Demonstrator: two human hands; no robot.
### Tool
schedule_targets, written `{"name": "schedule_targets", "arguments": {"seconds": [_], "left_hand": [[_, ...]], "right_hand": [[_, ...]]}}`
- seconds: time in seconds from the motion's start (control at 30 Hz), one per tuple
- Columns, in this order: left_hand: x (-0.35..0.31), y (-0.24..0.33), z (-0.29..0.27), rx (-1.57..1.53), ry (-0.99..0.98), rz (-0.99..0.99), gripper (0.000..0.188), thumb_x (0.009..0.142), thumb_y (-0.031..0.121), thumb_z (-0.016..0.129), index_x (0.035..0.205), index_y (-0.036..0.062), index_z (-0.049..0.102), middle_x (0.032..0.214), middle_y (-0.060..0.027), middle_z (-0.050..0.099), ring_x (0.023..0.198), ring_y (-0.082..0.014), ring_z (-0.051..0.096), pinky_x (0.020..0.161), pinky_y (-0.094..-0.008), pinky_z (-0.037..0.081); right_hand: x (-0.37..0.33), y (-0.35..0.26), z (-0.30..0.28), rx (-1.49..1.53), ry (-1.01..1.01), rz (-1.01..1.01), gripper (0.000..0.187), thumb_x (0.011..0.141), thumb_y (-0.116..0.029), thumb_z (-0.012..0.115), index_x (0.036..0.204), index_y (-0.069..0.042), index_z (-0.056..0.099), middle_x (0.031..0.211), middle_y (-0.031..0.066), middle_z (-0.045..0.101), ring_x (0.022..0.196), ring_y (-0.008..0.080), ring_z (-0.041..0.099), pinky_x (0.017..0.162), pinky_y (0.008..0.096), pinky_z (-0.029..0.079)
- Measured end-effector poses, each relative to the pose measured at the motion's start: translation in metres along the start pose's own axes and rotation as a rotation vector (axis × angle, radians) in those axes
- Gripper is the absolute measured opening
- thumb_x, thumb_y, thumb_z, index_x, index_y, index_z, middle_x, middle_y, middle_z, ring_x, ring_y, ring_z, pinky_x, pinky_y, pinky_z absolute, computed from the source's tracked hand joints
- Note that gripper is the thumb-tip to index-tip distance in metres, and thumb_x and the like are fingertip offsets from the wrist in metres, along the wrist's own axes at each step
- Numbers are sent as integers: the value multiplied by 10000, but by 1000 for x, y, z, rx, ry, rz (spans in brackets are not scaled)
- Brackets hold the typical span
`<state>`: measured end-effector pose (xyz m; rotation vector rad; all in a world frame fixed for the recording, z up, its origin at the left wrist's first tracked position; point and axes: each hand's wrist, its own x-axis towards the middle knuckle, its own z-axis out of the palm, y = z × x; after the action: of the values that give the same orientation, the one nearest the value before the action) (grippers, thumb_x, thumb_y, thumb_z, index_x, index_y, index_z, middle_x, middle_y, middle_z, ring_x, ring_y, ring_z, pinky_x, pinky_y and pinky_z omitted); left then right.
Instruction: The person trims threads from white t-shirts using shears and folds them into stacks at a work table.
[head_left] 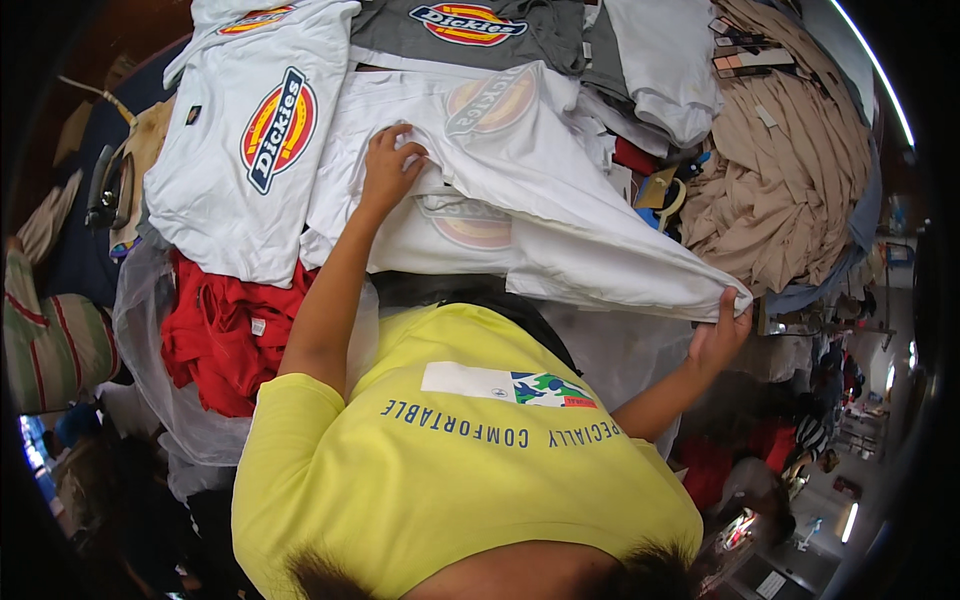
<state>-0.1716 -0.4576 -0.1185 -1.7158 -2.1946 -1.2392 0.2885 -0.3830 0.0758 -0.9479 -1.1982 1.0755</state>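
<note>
A white T-shirt [590, 215] lies spread across the table in front of me, with a faint red and yellow printed emblem showing through its fabric. My right hand [718, 338] pinches one corner of it at the right and pulls that edge out taut toward me. On the shirt's left part is my left hand [393, 168], its fingers apart and slightly bent over the cloth, holding nothing that I can see. Under the raised edge another white layer [430, 230] with a similar emblem shows. Further left lies a white T-shirt [225, 150] with a bright printed emblem.
Red garments [235, 335] fill a clear plastic bag [140, 330] at the left. A heap of beige garments [770, 170] stands at the right, near a roll of tape [672, 203]. A dark grey T-shirt [480, 35] lies at the back. An iron [108, 190] stands far left.
</note>
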Motion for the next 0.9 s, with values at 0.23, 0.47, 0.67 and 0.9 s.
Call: {"name": "schedule_targets", "arguments": {"seconds": [0.23,0.47,0.67,0.9], "left_hand": [[21,24,-34,-83,-213,98,278,673,59,676,930,148,623,1148,-81,512,1048,-306,449,898,-392,386],[-15,52,-10,-166,-361,191,342,617,-41,648,908,139,650,859,-71,487,831,-249,502,736,-325,427],[-37,51,-22,-269,-27,-83,247,624,-72,581,796,98,631,699,-48,489,581,-220,532,531,-304,442],[-78,41,-3,-728,225,-443,285,731,-86,391,971,67,418,757,-49,469,654,-100,485,579,-212,397]], "right_hand": [[18,27,-5,140,136,128,381,843,-184,629,1116,38,484,1085,103,546,995,189,523,893,318,395],[27,60,-9,149,173,119,365,811,-108,625,1126,26,497,1072,113,551,986,207,532,887,323,402],[12,92,-68,112,21,219,183,793,88,528,930,-25,572,1009,94,548,938,191,535,875,324,409],[-24,102,-65,402,-483,67,191,700,-153,671,560,-101,551,865,80,537,935,278,499,889,451,388]]}}
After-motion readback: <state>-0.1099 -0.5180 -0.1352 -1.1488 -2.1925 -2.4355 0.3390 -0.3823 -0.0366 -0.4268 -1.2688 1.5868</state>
